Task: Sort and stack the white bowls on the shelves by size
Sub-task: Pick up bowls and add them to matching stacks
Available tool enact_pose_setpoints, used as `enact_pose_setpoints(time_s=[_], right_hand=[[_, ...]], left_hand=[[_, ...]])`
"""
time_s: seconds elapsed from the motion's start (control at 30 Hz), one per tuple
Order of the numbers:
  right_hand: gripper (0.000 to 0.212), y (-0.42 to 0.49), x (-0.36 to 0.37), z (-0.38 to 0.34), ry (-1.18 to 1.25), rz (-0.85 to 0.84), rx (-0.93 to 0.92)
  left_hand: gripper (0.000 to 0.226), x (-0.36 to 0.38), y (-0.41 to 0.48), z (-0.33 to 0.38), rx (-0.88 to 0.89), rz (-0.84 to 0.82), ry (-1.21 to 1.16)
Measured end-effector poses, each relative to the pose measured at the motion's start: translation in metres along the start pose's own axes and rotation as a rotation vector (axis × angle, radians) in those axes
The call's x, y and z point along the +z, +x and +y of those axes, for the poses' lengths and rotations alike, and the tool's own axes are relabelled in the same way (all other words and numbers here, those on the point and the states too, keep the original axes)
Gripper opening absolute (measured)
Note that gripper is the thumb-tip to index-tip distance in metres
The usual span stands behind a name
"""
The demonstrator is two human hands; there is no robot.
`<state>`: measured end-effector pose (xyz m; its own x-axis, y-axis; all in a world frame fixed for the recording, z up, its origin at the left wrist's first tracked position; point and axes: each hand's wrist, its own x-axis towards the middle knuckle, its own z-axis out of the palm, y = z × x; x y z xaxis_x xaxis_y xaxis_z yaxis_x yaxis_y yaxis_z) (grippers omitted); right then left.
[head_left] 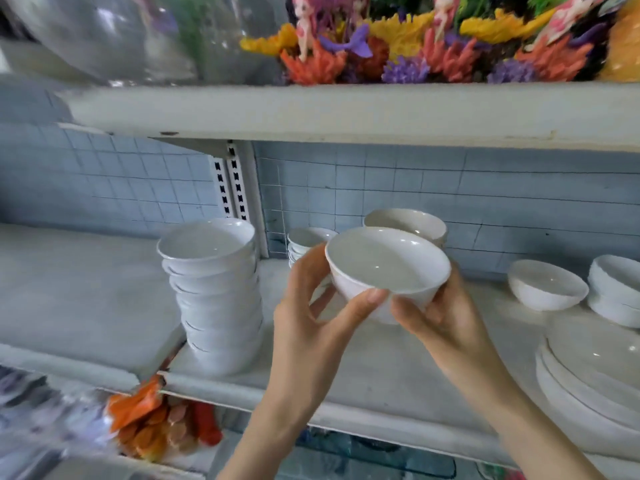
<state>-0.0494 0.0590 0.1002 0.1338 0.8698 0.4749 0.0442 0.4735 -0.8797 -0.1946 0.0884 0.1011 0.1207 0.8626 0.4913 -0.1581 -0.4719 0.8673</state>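
Head camera is showing the left grip (308, 327) and right grip (446, 320) both grasping one white bowl (384, 265) above the shelf (363, 368), right of a tall bowl stack (218, 299).

A white bowl (388, 265) is at centre frame, upright and slightly tilted, held above the shelf (86, 306) between the left hand (311, 313) and right hand (443, 313). Left of it, a tall stack of bowls (214, 299) stands near the shelf's front edge. Behind it are a short stack of smaller bowls (304, 240) and a wider stack (408, 220). At right, a single bowl (547, 285) sits beside a low stack (616, 292).
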Motion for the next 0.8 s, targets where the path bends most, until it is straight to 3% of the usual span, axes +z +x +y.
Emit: enact_pose_setpoints(time_s=[0.2,0.3,0.4,0.6,0.7,0.8], right_hand=[[0.096,0.014,0.03,0.002,0.006,-0.053,0.023],[0.099,0.025,0.042,0.001,0.005,-0.054,0.009],[0.103,0.044,0.055,-0.006,0.008,-0.067,-0.012],[0.071,0.08,0.088,-0.016,0.007,-0.18,-0.021],[0.075,0.093,0.108,-0.018,0.003,-0.205,-0.033],[0.065,0.107,0.124,-0.013,-0.029,-0.245,-0.025]], left_hand=[[0.059,-0.037,0.005,0.011,0.075,-0.017,0.196],[0.073,-0.056,0.012,0.017,0.121,-0.024,0.377],[0.072,-0.074,0.024,0.026,0.16,-0.023,0.394],[0.059,-0.111,0.05,0.033,0.218,0.083,0.391],[0.059,-0.127,0.062,0.032,0.186,0.13,0.36],[0.059,-0.143,0.072,0.029,0.15,0.162,0.356]])
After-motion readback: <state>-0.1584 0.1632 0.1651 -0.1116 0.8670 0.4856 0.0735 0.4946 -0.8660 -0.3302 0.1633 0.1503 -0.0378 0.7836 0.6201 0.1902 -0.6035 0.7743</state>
